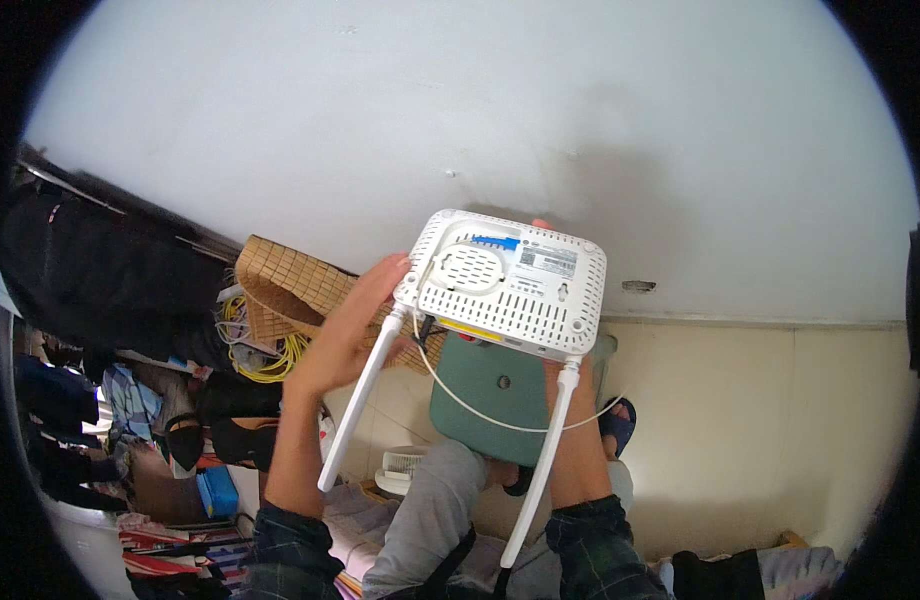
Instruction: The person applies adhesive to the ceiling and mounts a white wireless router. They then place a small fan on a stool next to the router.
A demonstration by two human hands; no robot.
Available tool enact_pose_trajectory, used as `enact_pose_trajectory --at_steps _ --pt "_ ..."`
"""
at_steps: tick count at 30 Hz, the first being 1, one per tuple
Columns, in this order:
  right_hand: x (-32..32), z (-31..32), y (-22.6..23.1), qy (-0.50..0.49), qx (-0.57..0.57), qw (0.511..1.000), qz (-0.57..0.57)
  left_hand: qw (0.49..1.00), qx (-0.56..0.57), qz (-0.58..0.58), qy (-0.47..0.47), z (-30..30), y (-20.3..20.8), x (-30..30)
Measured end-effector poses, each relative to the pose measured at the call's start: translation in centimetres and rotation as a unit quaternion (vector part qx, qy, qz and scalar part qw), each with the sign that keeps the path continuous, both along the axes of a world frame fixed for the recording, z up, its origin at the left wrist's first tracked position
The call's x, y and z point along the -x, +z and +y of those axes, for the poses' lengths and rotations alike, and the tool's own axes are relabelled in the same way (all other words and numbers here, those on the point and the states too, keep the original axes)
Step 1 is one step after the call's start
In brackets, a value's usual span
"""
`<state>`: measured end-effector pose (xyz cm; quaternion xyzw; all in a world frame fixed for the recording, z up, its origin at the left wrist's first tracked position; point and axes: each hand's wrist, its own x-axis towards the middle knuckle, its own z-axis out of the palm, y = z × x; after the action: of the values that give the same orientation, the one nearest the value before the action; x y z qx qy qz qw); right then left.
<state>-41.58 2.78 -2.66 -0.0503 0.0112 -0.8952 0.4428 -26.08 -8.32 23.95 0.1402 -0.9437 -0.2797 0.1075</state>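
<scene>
Router [525, 300] held in both hands, vented base facing the wearer, raised in view over the far edge of the stool [495, 385] and in front of the wall [460, 110].

Left hand [338, 340]: fingers partly curled, tips against the router's left edge near its upper part; the grip appears light. Right hand [582, 392]: mostly hidden behind the router; one fingertip shows over the far edge, so the hand appears to span the casing and carry it. How far its other fingers are spread cannot be told.

Left antenna [360, 400] and right antenna [540, 470] both point back toward the wearer. The cable [480, 412] runs along the router's left side, then hangs in a loose loop across the stool and behind the right antenna or in front of it; the crossing is unclear.

Step in hand, as judged: holding and turning-out of the base for handling. Any next move calls for a firm right-hand hold, with the cable kept clear of the antennas.
</scene>
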Motion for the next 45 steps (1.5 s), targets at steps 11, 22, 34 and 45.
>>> enact_pose_trajectory --at_steps 11,22,34,45 --pt "-0.1 0.6 0.4 0.019 0.000 1.000 -0.014 0.889 -0.402 -0.107 0.191 -3.2 -0.3 9.6" --pt "0.2 0.4 0.6 0.030 -0.005 0.999 -0.036 0.878 -0.423 -0.063 0.216 -3.2 -0.7 9.9" --pt "0.2 0.2 0.7 0.040 -0.004 0.997 -0.061 0.874 -0.411 -0.060 0.250 -1.4 0.3 10.2" --pt "2.2 -0.2 -0.1 0.061 -0.003 0.992 -0.114 0.877 -0.443 0.070 0.175 -1.2 -1.6 8.8"
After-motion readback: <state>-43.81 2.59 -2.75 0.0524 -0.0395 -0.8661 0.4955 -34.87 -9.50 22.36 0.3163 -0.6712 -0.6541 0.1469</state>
